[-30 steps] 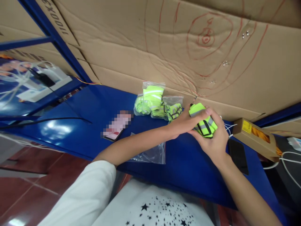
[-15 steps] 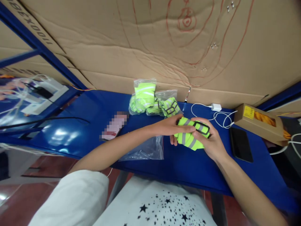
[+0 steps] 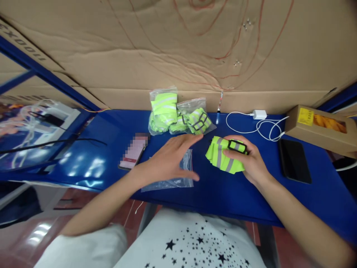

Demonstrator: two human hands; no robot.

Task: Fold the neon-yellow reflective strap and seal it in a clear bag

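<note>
Folded neon-yellow webbing with grey reflective stripes and a black buckle, like a reflective safety belt [image 3: 219, 154], is gripped in my right hand [image 3: 248, 158], thumb on top. My left hand [image 3: 173, 158] is open, thumb and fingers spread apart, holding nothing. It hovers over a clear zip plastic bag [image 3: 170, 183] that lies flat on the blue table [image 3: 220, 193] and partly hides it. Behind my hands, several similar yellow bundles in clear bags [image 3: 165, 108] are piled against the cardboard wall.
A phone with a lit screen [image 3: 135, 149] lies left of the bag. To the right are a dark phone [image 3: 295, 162], a white charger with cable [image 3: 259, 114] and a cardboard box [image 3: 320, 124] with orange contents. A pen [image 3: 220, 102] leans at the cardboard wall [image 3: 111, 67].
My left hand has let go of the folded yellow belt and moved left, opening over the plastic bag. My right hand keeps hold of the belt. The view has shifted slightly.
</note>
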